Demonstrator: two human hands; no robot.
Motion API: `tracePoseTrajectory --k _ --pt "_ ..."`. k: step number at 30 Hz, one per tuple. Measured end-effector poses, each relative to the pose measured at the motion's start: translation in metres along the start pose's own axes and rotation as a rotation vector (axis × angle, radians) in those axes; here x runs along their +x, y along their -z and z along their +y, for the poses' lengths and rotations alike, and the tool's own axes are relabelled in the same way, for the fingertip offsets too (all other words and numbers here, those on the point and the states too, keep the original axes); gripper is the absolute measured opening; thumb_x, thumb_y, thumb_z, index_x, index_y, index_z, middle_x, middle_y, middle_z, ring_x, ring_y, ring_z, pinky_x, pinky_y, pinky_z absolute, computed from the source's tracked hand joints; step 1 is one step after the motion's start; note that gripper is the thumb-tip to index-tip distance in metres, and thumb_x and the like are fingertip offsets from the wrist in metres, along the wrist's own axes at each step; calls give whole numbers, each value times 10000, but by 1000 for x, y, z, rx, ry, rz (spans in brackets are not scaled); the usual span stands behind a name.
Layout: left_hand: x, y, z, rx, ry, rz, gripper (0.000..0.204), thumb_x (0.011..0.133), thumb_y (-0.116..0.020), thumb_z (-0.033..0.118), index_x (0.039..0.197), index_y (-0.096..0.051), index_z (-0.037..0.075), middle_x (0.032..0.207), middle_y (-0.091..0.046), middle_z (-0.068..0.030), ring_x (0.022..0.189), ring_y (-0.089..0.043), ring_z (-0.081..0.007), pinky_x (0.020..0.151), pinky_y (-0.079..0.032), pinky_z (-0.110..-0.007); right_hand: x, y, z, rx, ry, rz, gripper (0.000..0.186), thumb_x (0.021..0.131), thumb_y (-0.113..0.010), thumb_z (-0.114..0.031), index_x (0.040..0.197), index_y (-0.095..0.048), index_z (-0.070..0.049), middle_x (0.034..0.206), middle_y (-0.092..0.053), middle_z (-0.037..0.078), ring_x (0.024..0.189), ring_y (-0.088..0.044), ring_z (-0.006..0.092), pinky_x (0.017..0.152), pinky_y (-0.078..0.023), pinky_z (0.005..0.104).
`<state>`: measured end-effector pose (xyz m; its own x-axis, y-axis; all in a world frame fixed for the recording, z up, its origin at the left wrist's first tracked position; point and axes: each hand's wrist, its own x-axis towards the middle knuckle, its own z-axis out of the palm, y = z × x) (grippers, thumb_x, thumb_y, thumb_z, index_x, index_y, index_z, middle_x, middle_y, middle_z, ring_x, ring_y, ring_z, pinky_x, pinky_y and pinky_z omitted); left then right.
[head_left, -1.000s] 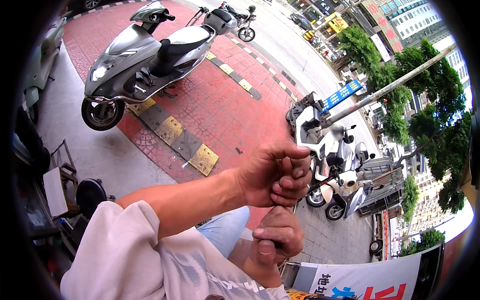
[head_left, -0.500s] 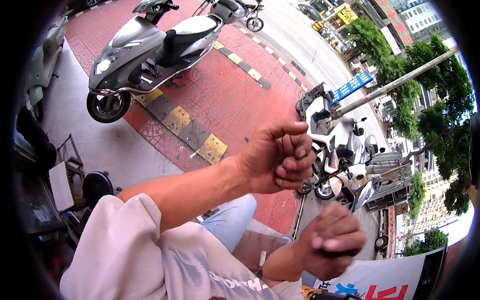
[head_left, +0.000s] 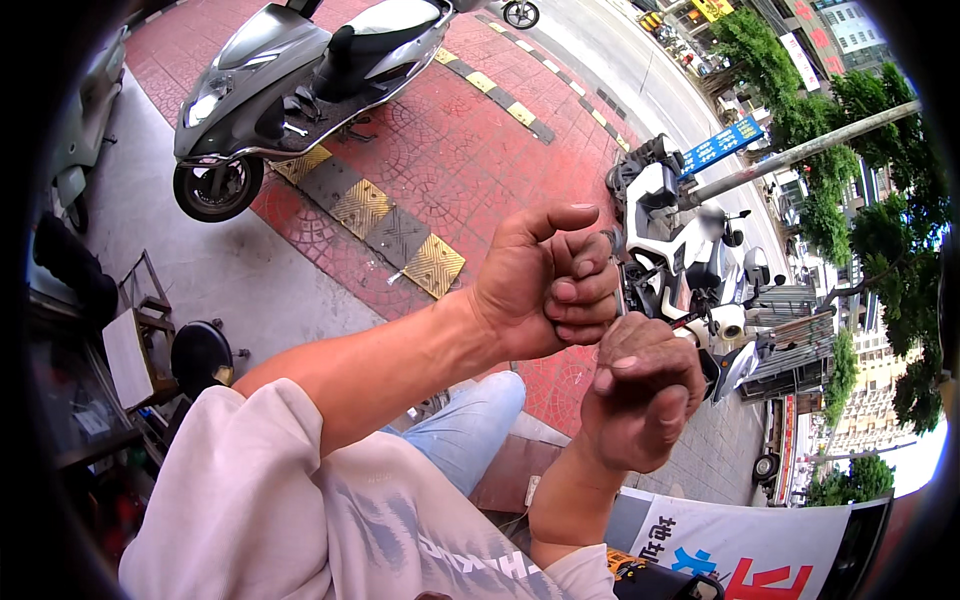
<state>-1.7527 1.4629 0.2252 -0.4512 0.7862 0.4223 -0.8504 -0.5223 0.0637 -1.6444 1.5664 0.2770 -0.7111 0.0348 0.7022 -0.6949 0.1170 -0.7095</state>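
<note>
My left hand (head_left: 548, 285) is raised in the middle of the view with its fingers curled toward the palm. Its thumb lies stretched above them, and I see nothing in the grip. Just beyond its knuckles, lower and to the right, is my right hand (head_left: 645, 392). Its fingers are bent over too, with the thumb sticking up, and no object shows in it. The two hands come together at the knuckles, touching or nearly so. Dark smudges mark the fingers of both. Below them are my light shirt (head_left: 400, 520) and a knee in pale blue jeans (head_left: 470, 430).
A silver scooter (head_left: 260, 75) is parked at upper left beside a black-and-yellow ramp strip (head_left: 360, 208) on red paving (head_left: 430, 130). White scooters (head_left: 690, 240) stand beyond my hands. A round black stool (head_left: 200, 352) is at left, a printed white banner (head_left: 740, 545) at lower right.
My right hand has risen and moved slightly left to meet the left hand, turning so its thumb points up. My left hand has shifted slightly up and left. The view has tilted a little.
</note>
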Motion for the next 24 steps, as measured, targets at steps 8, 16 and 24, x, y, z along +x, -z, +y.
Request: tracePoseTrajectory --k 8,16,24 --pt "-1 -5 0 5 -8 4 483 1014 -478 464 676 -500 120 548 -404 13 485 -341 -120 478 -313 -300 4 -2 -4 29 -10 72 439 1010 -602 -412 820 -599 -15 633 -479 23 546 -410 111 568 -311 288" --pt "-11 -16 -13 50 85 21 463 1014 -486 444 668 -465 137 536 -370 23 475 -313 -112 475 -297 -293 -70 -8 -36 -304 166 269 366 904 -679 -294 659 -546 -56 580 -449 8 508 -385 111 548 -259 272" --pt "-8 -32 -56 43 336 75 456 1001 -557 417 665 -424 140 531 -339 35 466 -278 -92 426 -247 -258 -143 8 1 -221 -306 340 676 942 -603 -650 814 -598 14 829 -585 89 739 -551 167 620 -403 269"
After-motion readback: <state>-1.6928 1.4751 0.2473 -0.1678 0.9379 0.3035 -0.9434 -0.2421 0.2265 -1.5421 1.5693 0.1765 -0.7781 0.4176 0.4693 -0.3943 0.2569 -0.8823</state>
